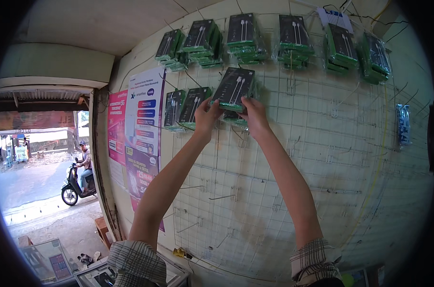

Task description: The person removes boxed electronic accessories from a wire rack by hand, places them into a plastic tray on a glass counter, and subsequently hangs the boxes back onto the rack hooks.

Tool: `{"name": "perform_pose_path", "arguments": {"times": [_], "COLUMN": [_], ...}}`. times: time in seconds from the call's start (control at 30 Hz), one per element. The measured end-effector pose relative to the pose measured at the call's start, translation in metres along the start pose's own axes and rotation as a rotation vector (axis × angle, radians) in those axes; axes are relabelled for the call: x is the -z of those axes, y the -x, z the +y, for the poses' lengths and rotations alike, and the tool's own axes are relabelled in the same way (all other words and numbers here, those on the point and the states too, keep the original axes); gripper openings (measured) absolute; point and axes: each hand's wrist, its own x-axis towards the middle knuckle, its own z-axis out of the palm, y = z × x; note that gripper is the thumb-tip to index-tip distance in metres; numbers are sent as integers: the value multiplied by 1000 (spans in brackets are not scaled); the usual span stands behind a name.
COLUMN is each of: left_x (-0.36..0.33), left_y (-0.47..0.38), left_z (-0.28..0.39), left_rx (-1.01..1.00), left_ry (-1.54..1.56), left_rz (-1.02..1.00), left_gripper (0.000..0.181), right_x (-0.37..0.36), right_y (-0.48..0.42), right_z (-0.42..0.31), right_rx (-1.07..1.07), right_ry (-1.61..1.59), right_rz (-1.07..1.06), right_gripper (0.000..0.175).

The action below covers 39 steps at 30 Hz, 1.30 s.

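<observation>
Both my hands grip a black and green boxed charging cable (234,88) in clear plastic, raised against a wire grid wall. My left hand (207,116) holds its lower left corner, and my right hand (255,116) has the lower right one. Another green box (235,117) shows partly behind and below it. Immediately to the left hang similar cable boxes (194,104) on hooks, with one more stack (174,107) beside them. Whether the held box is threaded on its hook cannot be made out.
Above, several stacks of cable boxes (243,30) hang in a row. Bare metal hooks (222,197) jut from the wire grid (274,215). Posters (143,107) cover the wall at left. A glass display case (170,271) stands below. Outside the doorway, a person sits on a scooter (75,183).
</observation>
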Motion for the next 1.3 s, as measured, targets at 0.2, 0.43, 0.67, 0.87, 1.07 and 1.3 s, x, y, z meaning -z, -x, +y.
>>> {"name": "perform_pose_path", "arguments": {"times": [0.2,0.43,0.67,0.87,1.07,1.3], "left_x": [-1,14,75,139,194,243], "left_y": [9,34,118,231,357,476], "left_z": [19,32,48,56,46,23], "left_rx": [-17,-100,-242,-83,298,567], "left_ry": [-49,-122,-451,-457,-624,-1007], "left_rz": [15,4,45,-91,422,754], "left_gripper": [42,37,37,84,56,49], "right_x": [-7,-22,-39,-71,-107,-130], "right_y": [3,25,122,243,331,428], "right_z": [-6,-7,20,110,177,248], "right_rx": [42,211,50,-335,-692,-943], "right_ry": [-76,197,76,-138,-115,-284], "right_rz": [-14,33,-41,-145,-355,-614], "right_gripper": [19,26,39,35,35,73]}}
